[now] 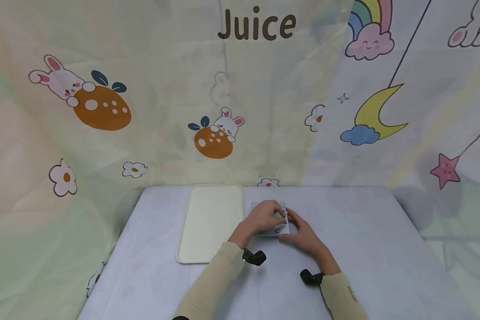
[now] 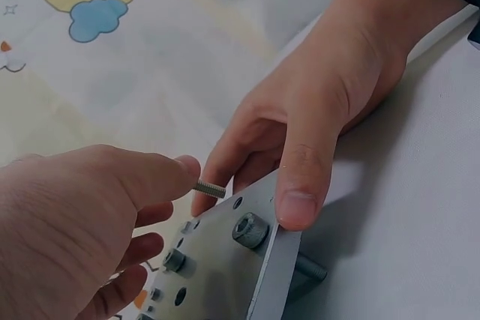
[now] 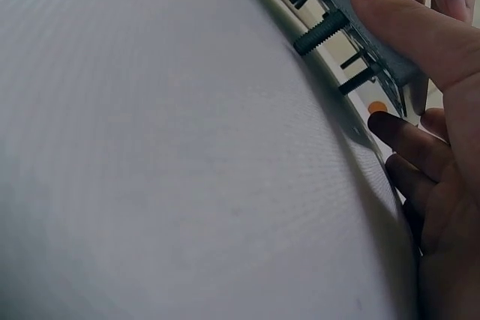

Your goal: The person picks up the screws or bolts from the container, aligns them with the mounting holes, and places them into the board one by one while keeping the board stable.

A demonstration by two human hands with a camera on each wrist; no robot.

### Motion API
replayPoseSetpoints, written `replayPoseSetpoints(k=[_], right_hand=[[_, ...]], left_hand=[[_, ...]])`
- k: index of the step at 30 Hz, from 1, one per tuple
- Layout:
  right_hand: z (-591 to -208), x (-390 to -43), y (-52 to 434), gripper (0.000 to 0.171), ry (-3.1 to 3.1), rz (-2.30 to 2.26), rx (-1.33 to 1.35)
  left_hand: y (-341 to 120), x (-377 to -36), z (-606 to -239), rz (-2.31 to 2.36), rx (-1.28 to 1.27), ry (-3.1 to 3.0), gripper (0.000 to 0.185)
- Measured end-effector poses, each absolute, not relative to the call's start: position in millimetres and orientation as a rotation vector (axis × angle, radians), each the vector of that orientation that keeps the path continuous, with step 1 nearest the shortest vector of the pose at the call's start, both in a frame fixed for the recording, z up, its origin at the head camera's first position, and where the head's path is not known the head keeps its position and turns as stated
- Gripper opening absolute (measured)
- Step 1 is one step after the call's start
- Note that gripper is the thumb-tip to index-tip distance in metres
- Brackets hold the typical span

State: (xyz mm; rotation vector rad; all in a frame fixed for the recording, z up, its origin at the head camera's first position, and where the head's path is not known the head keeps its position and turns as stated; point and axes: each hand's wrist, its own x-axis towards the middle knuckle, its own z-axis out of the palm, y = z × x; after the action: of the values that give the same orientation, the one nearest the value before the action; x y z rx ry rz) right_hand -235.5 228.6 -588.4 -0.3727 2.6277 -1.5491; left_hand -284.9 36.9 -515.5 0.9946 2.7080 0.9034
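A grey metal plate with drilled holes lies in front of me, several screws set through it. Its socket-head screw stands near the edge, and threaded shanks stick out underneath in the right wrist view. My left hand is over the plate, pinching a small threaded screw between thumb and finger; the screw's head is hidden. With my right hand I hold the plate by its right end, the thumb on the near edge. The fingers behind the plate are partly hidden.
A cream tray lies on the white-covered table just left of the plate. Behind the table hangs a printed cloth. A black wrist device sits on the left wrist, another on the right.
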Motion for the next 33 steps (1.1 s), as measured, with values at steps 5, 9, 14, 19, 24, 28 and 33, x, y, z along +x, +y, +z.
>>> replayPoseSetpoints(k=[5,9,14,19,24,28,33], right_hand=[[-590.1,-231.4,229.5,0.103,2.61,-1.573,-0.361],[-591.8,-230.4,230.4,0.103,2.624,-1.564,-0.346],[-593.2,-233.7,231.6,0.104,2.633,-1.54,-0.339],[-590.1,-239.0,230.6,0.104,2.641,-1.533,-0.351],[-588.5,-239.5,231.0,0.104,2.636,-1.546,-0.354],[-590.6,-239.4,230.9,0.105,2.63,-1.537,-0.343],[-589.8,-238.1,229.1,0.104,2.638,-1.533,-0.341]], left_hand=[[41.5,-284.6,-520.3,0.893,0.962,2.712,0.01],[43.6,-283.8,-521.6,0.901,0.965,2.722,0.009],[44.0,-284.5,-523.9,0.914,0.996,2.709,0.01],[43.7,-287.0,-524.4,0.933,1.002,2.718,0.01],[43.6,-287.0,-524.1,0.963,1.018,2.703,0.011],[42.8,-286.1,-525.9,0.992,1.017,2.694,0.009],[41.9,-286.2,-528.1,0.999,1.025,2.688,0.01]])
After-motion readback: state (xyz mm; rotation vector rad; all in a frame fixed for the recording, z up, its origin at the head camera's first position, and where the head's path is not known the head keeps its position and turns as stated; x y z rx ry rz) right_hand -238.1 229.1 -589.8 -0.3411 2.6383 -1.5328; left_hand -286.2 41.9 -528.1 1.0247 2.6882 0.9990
